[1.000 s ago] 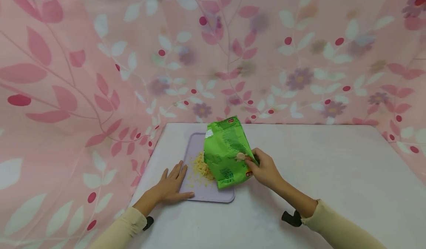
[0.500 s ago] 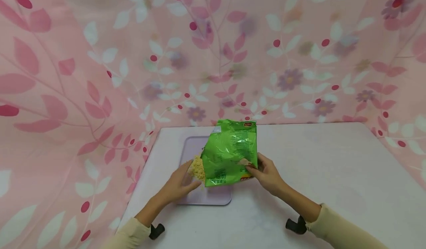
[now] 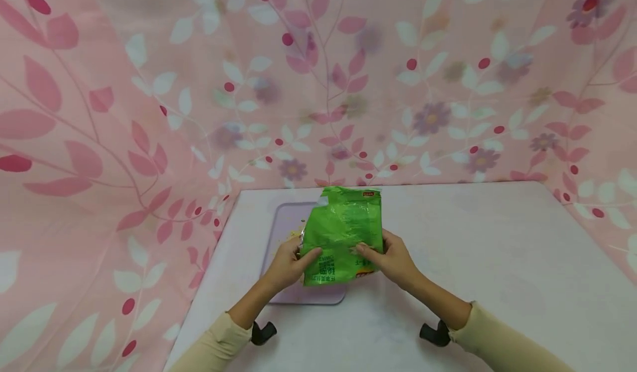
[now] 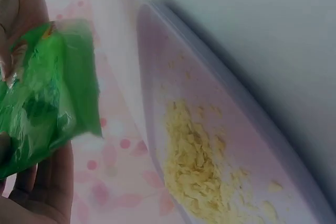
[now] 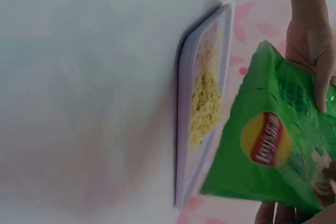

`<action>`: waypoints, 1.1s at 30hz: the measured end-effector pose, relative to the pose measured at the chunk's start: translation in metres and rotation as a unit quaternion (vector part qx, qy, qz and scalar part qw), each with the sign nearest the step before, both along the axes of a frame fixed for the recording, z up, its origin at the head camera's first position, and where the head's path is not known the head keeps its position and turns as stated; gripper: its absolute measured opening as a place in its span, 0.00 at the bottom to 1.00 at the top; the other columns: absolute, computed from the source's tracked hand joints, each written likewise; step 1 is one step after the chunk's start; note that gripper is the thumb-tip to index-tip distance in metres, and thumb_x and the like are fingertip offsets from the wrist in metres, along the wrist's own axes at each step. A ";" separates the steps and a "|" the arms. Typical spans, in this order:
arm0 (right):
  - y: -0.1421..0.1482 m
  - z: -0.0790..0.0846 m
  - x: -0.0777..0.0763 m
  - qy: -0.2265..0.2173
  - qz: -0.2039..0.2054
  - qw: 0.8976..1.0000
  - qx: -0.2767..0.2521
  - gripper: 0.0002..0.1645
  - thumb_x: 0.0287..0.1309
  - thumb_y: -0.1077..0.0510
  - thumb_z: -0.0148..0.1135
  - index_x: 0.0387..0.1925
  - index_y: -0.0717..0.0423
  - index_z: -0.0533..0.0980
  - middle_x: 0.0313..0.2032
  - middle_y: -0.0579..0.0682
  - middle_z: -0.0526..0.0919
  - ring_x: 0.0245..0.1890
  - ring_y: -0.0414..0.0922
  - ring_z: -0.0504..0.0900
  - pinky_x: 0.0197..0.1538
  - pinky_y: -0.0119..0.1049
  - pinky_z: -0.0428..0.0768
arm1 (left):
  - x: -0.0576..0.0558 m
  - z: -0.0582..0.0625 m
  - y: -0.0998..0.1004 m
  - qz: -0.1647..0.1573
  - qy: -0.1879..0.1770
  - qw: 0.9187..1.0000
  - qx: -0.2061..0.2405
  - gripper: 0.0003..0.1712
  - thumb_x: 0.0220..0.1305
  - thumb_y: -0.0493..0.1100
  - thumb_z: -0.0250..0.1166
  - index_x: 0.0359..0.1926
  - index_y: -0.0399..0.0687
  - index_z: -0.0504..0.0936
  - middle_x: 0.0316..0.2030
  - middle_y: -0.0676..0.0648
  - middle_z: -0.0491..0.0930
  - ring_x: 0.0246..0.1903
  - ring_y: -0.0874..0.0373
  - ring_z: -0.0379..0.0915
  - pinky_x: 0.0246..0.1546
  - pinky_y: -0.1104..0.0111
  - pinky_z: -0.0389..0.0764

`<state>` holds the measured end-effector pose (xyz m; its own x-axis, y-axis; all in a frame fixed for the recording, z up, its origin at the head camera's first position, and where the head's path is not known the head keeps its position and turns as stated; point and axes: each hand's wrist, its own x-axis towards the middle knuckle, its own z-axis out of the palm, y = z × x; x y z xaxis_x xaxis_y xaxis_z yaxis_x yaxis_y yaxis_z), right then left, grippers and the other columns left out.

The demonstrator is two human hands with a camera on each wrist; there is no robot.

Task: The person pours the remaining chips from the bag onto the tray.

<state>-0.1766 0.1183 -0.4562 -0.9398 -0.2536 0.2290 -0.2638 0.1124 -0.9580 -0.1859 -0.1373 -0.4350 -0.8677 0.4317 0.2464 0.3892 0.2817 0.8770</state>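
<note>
A green Lay's chip bag (image 3: 343,223) is held up over a lilac tray (image 3: 288,210). My left hand (image 3: 287,262) grips the bag's left side, thumb on the front and fingers behind. On the opposite side my right hand (image 3: 400,261) pinches the bag with its thumb in front. The bag's upper left corner looks torn away. A pile of crushed chips (image 4: 191,166) lies on the tray, well seen in the left wrist view and mostly hidden by the bag in the head view. What is inside the bag cannot be seen.
The tray lies on a white-covered table (image 3: 478,250), toward its left side. A pink floral curtain (image 3: 423,84) hangs behind and along the left. Dark wrist-mounted devices (image 3: 435,334) show under both sleeves.
My left hand has lifted off the tray's left edge, moved right and taken hold of the bag. The bag has turned more upright in my right hand. The view has shifted slightly.
</note>
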 end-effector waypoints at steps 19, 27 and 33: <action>0.049 -0.006 -0.003 -0.017 -0.097 0.963 0.249 0.13 0.56 0.55 0.62 0.42 0.56 0.79 0.27 0.46 0.83 0.26 0.40 0.77 0.26 0.31 0.74 | -0.025 -0.052 0.039 0.028 -0.044 0.997 -0.058 0.15 0.57 0.50 0.65 0.43 0.48 0.79 0.21 0.48 0.77 0.14 0.67 0.67 0.15 0.73 0.71; 0.080 -0.028 -0.018 -0.082 -0.071 0.970 0.218 0.16 0.55 0.53 0.64 0.41 0.59 0.78 0.24 0.49 0.82 0.21 0.40 0.74 0.23 0.32 0.73 | -0.034 -0.056 0.051 0.040 -0.117 0.991 -0.045 0.17 0.56 0.43 0.66 0.44 0.42 0.72 0.31 0.43 0.80 0.21 0.56 0.80 0.20 0.64 0.80; 0.096 -0.045 -0.044 -0.133 -0.052 0.963 0.230 0.17 0.55 0.54 0.63 0.42 0.62 0.77 0.26 0.51 0.82 0.23 0.44 0.76 0.24 0.36 0.74 | -0.033 -0.059 0.051 0.057 -0.138 0.988 -0.043 0.20 0.59 0.41 0.63 0.48 0.35 0.69 0.31 0.36 0.81 0.21 0.47 0.81 0.18 0.65 0.80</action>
